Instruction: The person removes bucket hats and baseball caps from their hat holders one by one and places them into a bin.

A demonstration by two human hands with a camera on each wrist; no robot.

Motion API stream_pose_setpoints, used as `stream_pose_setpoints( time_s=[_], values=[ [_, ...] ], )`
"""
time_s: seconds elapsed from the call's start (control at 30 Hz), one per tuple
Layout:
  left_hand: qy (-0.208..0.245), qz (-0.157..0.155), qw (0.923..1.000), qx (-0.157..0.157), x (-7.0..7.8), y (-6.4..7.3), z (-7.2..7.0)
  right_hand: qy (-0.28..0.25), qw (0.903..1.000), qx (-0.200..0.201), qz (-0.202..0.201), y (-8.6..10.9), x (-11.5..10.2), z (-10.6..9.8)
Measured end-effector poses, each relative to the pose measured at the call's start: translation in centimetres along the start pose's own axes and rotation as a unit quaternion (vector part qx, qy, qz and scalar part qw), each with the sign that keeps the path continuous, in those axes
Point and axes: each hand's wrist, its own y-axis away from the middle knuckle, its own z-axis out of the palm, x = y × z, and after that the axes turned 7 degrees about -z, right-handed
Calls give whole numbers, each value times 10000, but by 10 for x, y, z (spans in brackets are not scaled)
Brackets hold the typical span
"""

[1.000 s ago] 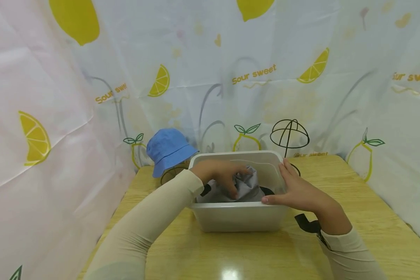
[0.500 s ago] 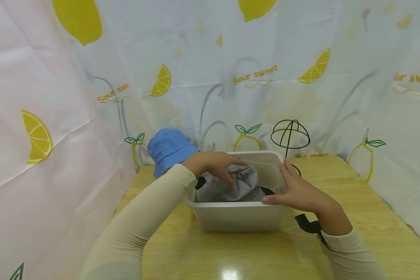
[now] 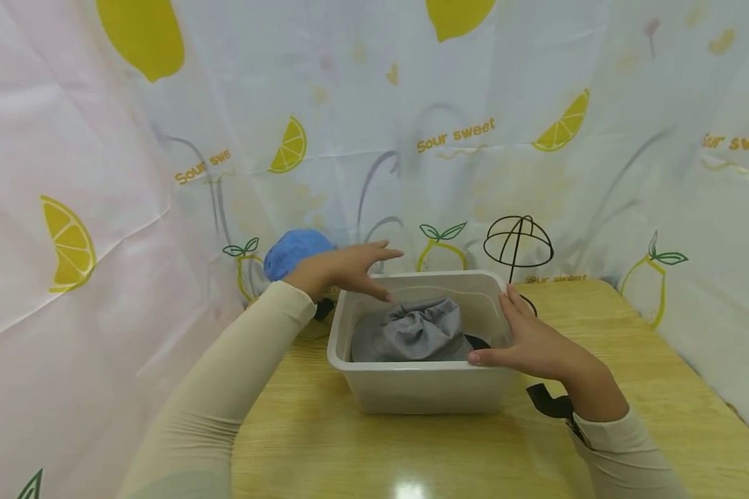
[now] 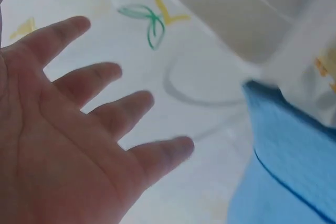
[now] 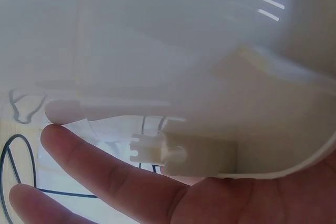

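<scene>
A white plastic bin (image 3: 431,389) stands on the table with a crumpled grey cloth hat (image 3: 419,331) inside. Beside the hat, part of a black item (image 3: 478,342) shows; its kind cannot be told. My left hand (image 3: 343,269) hovers over the bin's back left corner, fingers spread, holding nothing. Behind that hand sits a blue bucket hat (image 3: 296,251), partly covered; its brim appears in the left wrist view. My right hand (image 3: 537,345) rests against the bin's right front corner, thumb on the front rim and straight fingers along the outside of the right wall.
A black wire hat stand (image 3: 518,266) rises behind the bin at the right. The light wooden table (image 3: 324,443) reaches a lemon-print curtain (image 3: 362,90) at the back and sides. A black strap piece (image 3: 549,402) sticks out at my right wrist.
My left hand has come away from the grey hat, moving up and left out of the bin. The right hand stays on the bin; the grey hat is now uncovered.
</scene>
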Motion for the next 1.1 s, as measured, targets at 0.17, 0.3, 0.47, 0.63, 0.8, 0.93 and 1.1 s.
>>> stream_pose_setpoints(
  time_s=[0.17, 0.3, 0.47, 0.63, 0.8, 0.93, 1.1],
  values=[
    [189, -290, 9989, 323, -22, 7, -7, -7, 10000, 41, -25, 1, -1, 0],
    [376, -541, 9965, 508, -37, 13, -12, 10, 9999, 76, -64, 0, -2, 1],
    [550, -668, 9942, 636, -49, 20, -19, 41, 10000, 58, -17, 0, -3, 1],
    [568, -788, 9918, 833, -61, 22, -22, 47, 10000, 61, -18, 0, -4, 1],
    [326, -1222, 9850, 1173, -73, 22, -22, 21, 9999, 95, -27, 3, -3, 2],
    [9, -1661, 9745, 1509, -84, 24, -21, 44, 9999, 90, -12, 5, -3, 2],
    [-142, -1877, 9653, 1813, -97, 26, -20, 43, 9999, 103, -61, 2, -2, 1]
  ],
)
